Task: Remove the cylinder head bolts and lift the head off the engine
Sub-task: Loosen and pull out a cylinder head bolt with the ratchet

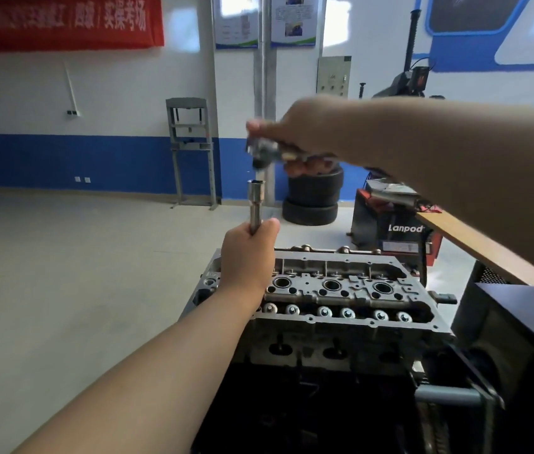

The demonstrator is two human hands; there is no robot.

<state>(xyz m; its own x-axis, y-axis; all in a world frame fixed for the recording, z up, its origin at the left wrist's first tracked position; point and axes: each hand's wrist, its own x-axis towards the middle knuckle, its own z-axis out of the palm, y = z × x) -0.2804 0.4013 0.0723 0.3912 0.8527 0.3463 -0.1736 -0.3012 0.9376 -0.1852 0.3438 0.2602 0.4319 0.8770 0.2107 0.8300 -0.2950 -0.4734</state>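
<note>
Your left hand grips a long socket extension upright above the cylinder head, which sits bolted on the engine below; your right hand clasps a blurred ratchet just over its open end. Line the ratchet's drive squarely with the extension's top, then press straight down until it seats before loading any bolt.
</note>
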